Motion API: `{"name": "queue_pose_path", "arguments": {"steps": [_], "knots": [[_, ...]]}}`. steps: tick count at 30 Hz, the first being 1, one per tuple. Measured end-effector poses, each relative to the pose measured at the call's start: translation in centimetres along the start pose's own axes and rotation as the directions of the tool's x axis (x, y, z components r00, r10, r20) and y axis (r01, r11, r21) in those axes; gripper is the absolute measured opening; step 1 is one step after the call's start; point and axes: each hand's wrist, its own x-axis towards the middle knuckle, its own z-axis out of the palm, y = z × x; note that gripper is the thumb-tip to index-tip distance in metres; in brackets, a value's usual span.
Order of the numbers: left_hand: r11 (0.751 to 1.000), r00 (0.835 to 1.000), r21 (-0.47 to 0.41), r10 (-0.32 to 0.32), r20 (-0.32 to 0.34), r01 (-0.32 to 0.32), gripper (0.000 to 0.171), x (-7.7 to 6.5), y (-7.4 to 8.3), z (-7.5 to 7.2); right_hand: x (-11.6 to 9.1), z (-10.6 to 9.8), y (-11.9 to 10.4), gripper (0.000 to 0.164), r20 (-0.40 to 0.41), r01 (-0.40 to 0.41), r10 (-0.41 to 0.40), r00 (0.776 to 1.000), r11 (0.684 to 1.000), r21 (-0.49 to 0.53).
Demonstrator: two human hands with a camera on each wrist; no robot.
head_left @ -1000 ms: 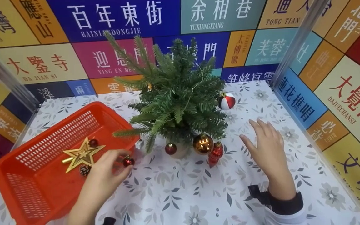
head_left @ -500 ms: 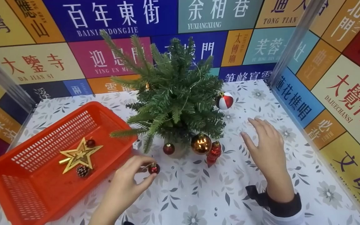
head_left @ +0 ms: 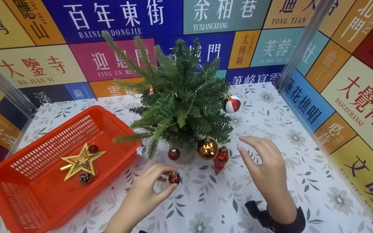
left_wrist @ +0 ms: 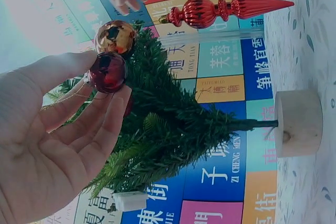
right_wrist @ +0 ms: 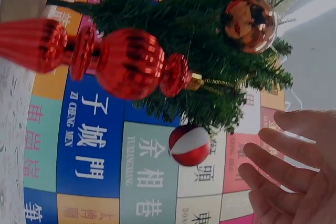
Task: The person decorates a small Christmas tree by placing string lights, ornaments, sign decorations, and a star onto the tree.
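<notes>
My left hand (head_left: 147, 191) pinches a small dark red bauble (head_left: 174, 178) between thumb and fingertips, in front of the little Christmas tree (head_left: 180, 97). In the left wrist view a thin gold thread (left_wrist: 65, 97) trails from that bauble. My right hand (head_left: 265, 165) hovers right of the tree with fingers loosely bent and nothing in them. Close to it hang a gold bauble (head_left: 207, 149) and a red finial-shaped ornament (head_left: 221, 160). A red-and-white ball (head_left: 231, 104) hangs at the tree's right side, and another dark red bauble (head_left: 174, 154) low at its front.
A red plastic basket (head_left: 53, 207) stands on the left, holding a gold star (head_left: 83, 161), a pine cone (head_left: 85, 177) and a small red bauble (head_left: 93, 149). Printed panels (head_left: 125, 16) wall in the back and sides of the table (head_left: 202, 207).
My left hand has carried the small red bauble from the basket's edge rightward to the tree's front. My right hand has shifted slightly left and down, toward the tree.
</notes>
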Motion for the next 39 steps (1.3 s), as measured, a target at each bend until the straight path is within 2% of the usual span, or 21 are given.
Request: {"name": "queue_pose_path", "arguments": {"steps": [3,5,8,11,13,18,23,28,35,39], "knots": [[1.0,0.999,-0.017,-0.002,0.035,0.002,0.034,0.1,0.3,0.5,-0.6,0.6,-1.5,0.022,-0.007,0.127,-0.127,0.992,0.989,0.082],[1.0,0.998,-0.023,-0.004,0.06,0.005,0.034,0.2,0.5,0.8,-1.1,1.1,-2.6,0.024,0.003,0.214,-0.216,0.976,0.97,0.115],[1.0,0.997,-0.02,0.008,0.08,-0.007,0.034,0.4,0.8,1.3,-1.8,1.9,-4.2,0.021,0.038,0.302,-0.311,0.95,0.941,0.154],[0.999,0.996,-0.021,0.049,0.077,-0.048,0.034,0.6,1.0,1.8,-2.3,2.9,-5.3,0.019,0.058,0.357,-0.374,0.926,0.913,0.198],[0.997,0.994,-0.027,0.071,0.077,-0.069,0.035,0.7,1.1,2.0,-2.5,3.4,-5.8,0.021,0.061,0.37,-0.393,0.918,0.9,0.232],[0.998,0.992,-0.009,0.056,0.117,-0.055,0.04,0.7,1.6,2.1,-2.9,4.3,-6.8,0.019,0.065,0.39,-0.419,0.906,0.883,0.261],[0.997,0.991,0.036,0.056,0.125,-0.061,0.044,0.6,1.8,2.3,-3.0,5.0,-7.1,0.012,0.057,0.433,-0.454,0.889,0.876,0.21],[0.997,0.99,0.032,0.069,0.122,-0.074,0.042,0.7,1.8,2.4,-2.8,5.1,-6.9,0.011,0.065,0.454,-0.469,0.881,0.876,0.163],[0.993,0.987,0.06,0.09,0.134,-0.099,0.041,0.7,1.8,2.5,-2.7,4.6,-6.6,0.019,0.176,0.465,-0.478,0.86,0.878,0.115],[0.991,0.985,0.08,0.091,0.149,-0.104,0.039,0.7,1.7,2.6,-2.8,4.5,-6.6,0.016,0.224,0.469,-0.476,0.85,0.879,0.088]]}}
